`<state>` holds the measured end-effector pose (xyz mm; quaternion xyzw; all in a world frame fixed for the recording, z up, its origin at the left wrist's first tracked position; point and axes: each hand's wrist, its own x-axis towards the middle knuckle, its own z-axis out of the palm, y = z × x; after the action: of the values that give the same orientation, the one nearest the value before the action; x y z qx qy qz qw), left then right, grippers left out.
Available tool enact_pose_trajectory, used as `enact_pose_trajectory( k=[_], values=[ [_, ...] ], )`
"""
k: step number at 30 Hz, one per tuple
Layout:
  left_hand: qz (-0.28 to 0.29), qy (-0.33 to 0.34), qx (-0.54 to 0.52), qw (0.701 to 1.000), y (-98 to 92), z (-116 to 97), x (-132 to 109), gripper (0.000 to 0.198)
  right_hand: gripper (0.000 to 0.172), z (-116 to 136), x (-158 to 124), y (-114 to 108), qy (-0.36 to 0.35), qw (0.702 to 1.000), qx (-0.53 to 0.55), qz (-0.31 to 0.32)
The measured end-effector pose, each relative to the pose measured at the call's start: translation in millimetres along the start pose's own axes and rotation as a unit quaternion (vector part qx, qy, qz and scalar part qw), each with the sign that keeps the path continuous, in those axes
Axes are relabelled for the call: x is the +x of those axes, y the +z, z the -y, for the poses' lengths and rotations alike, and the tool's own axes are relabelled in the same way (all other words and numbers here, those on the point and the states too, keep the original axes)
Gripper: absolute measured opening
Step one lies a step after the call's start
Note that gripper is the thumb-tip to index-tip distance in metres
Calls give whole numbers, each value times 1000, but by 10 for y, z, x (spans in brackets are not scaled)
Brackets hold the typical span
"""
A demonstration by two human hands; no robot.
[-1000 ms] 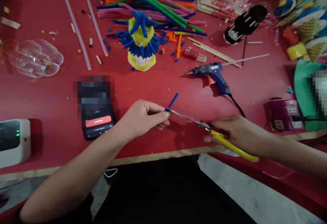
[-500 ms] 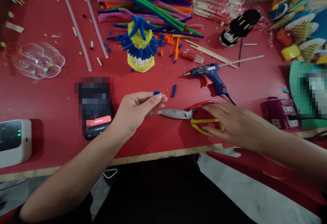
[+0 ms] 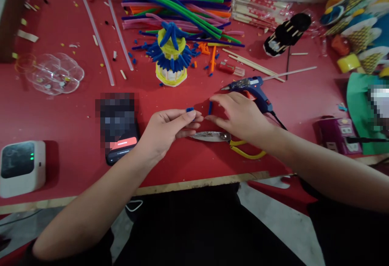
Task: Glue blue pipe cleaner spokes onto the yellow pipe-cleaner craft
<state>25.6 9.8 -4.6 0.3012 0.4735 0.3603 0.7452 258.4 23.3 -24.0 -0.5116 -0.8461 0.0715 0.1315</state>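
Observation:
Between thumb and fingers, my left hand (image 3: 170, 130) pinches a small blue fuzzy piece (image 3: 190, 109). My right hand (image 3: 238, 114) has thumb and forefinger spread around another short blue piece (image 3: 210, 107) lying on the table; contact with it is not clear. Below my right hand rest scissors (image 3: 212, 136) with yellow and red handles, the red one mostly hidden. A blue glue gun (image 3: 258, 92) lies partly behind my right hand. Farther back stands a small tower (image 3: 172, 55) of blue and yellow fuzzy stems.
A phone (image 3: 121, 152) and a white device (image 3: 22, 169) lie on the left of the red table (image 3: 73, 124). Colourful fuzzy stems (image 3: 182, 3) are piled at the back. A black tower (image 3: 285, 35), a purple box (image 3: 338, 134) and a clear tray (image 3: 56, 73) stand around.
My right hand has let go of the scissors' handles and moved up and left to the loose blue piece. My left hand still pinches its blue piece.

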Motion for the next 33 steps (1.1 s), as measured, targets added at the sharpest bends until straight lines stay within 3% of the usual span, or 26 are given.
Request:
enact_pose_trajectory(
  k=[4,8,12,16,21,28,31,33],
  values=[
    [6,-13,-10,1000,21,2,-10,11,27,-9,-8,-6,-34,999,-1,-37],
    [15,-22,-45,999,29,3,-4,8,28,103,-15,-120,-123,982,67,-131],
    [41,-41,-66,996,21,1,-5,18,32,267,-18,-195,-189,957,126,-178],
    [76,-66,-43,994,23,-18,-32,30,30,331,1,-172,-190,951,137,-202],
    [100,-67,-44,992,23,-26,-46,32,30,320,13,-152,-173,952,146,-206],
    [87,-61,-2,994,27,6,-35,31,28,345,5,-138,-177,955,143,-192],
    [76,-26,34,996,32,7,-52,33,33,344,-14,-202,-143,973,99,-154],
    [45,13,76,996,36,-4,-70,29,33,308,-73,-290,-93,992,39,-77]
  ],
)
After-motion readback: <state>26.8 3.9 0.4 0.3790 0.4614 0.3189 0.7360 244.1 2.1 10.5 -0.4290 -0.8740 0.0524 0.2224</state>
